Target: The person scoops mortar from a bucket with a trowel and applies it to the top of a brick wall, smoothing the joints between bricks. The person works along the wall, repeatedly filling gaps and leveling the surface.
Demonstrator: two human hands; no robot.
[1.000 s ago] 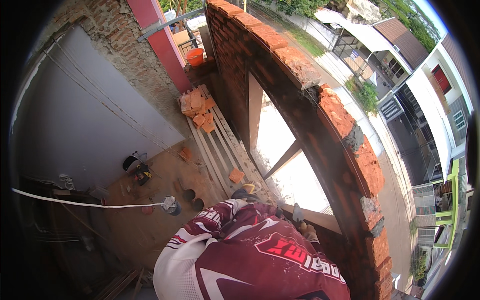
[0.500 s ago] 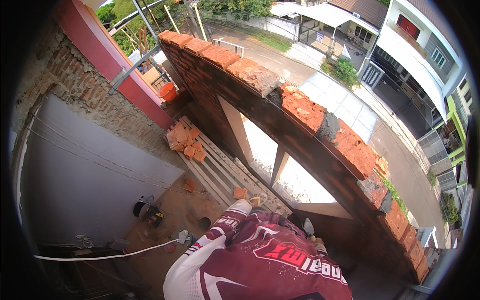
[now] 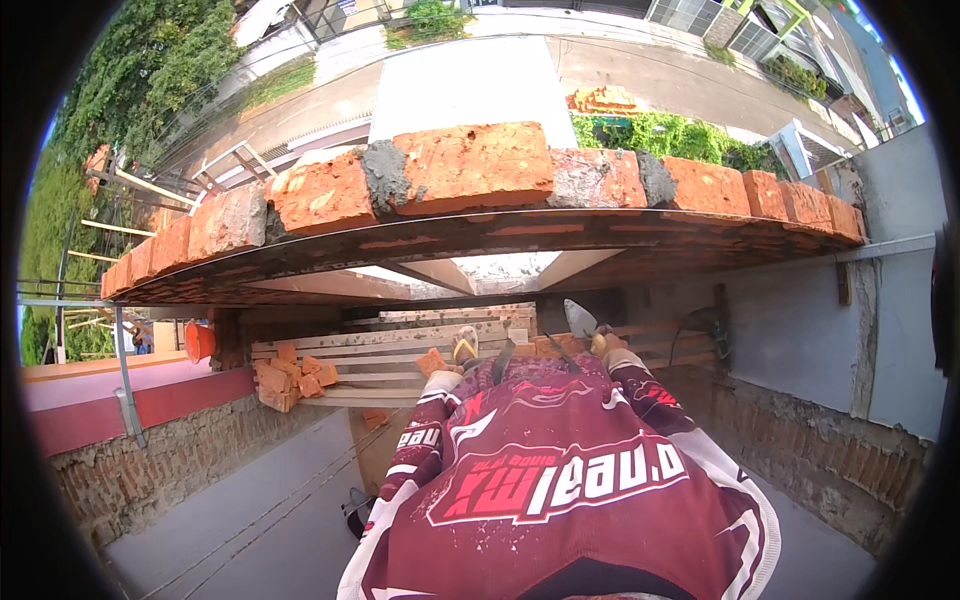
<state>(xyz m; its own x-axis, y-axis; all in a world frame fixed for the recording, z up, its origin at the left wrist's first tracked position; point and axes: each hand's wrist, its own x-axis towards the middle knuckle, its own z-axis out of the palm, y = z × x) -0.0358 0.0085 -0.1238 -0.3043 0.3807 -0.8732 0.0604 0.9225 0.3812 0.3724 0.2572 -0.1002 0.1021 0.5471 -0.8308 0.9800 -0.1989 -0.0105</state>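
My right hand (image 3: 614, 345) is closed on a trowel (image 3: 578, 316) with a pale metal blade, low beside my right leg under the wall. My left hand (image 3: 445, 376) is at the end of my maroon-and-white sleeve, near my sandalled left foot (image 3: 465, 345); its fingers are too hidden to read. Above both hands a brick wall (image 3: 470, 168) runs across the view, its top course orange with lumps of grey mortar (image 3: 385, 175). Below it are openings with pale frames (image 3: 437, 272). Loose bricks (image 3: 287, 380) lie on the wooden slat platform (image 3: 340, 345), left of my left hand.
An orange bucket (image 3: 200, 342) stands at the left beside a metal bar (image 3: 125, 385). A pink-edged ledge (image 3: 190, 400) and a grey wall (image 3: 810, 340) flank the platform, with a drop below it. Beyond the brick wall lie a street, greenery and houses.
The view has swung round to face the wall straight on; the wall now runs horizontally instead of diagonally. The trowel stays in my right hand.
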